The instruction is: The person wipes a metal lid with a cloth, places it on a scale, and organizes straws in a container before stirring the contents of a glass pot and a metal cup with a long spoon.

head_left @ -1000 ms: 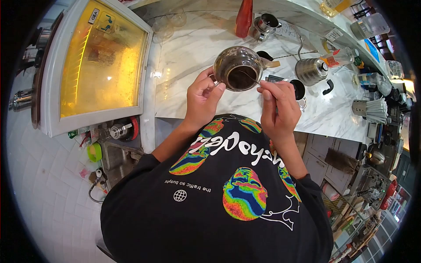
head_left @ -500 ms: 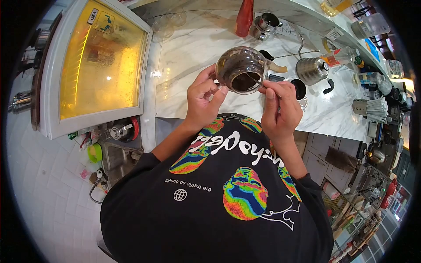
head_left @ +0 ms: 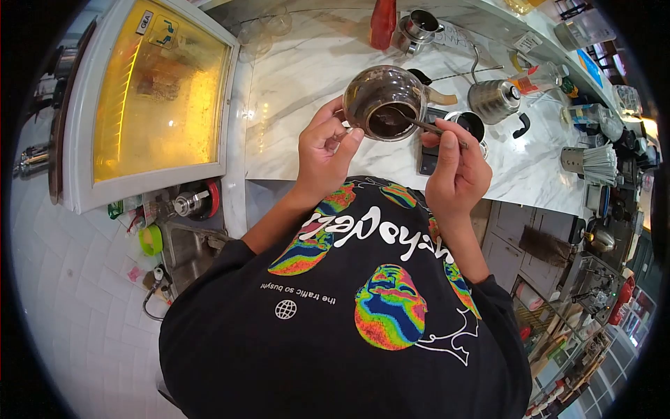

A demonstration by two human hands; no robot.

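Note:
A round glass pot (head_left: 380, 87) with dark contents is tilted so that its mouth faces me, above the marble counter. Its left side is in my left hand (head_left: 328, 146), with the thumb near the rim. Between the thumb and fingers of my right hand (head_left: 457, 164) is a thin metal spoon (head_left: 436, 128), whose far end reaches into the pot's mouth. Behind my right hand, a dark-filled cup (head_left: 466, 126) stands by a black scale (head_left: 428, 160), partly hidden.
On the marble counter (head_left: 293, 91) are a red bottle (head_left: 383, 24), a metal coffee dripper (head_left: 420, 29) and a steel gooseneck kettle (head_left: 494, 101). A straw holder (head_left: 572, 160) stands at the right. A yellow-lit glass-door cabinet (head_left: 164, 98) is at the left, above a sink (head_left: 187, 255).
My right hand has moved slightly right and down, showing more of the spoon. The pot has shifted slightly up in view, and the black scale is more visible.

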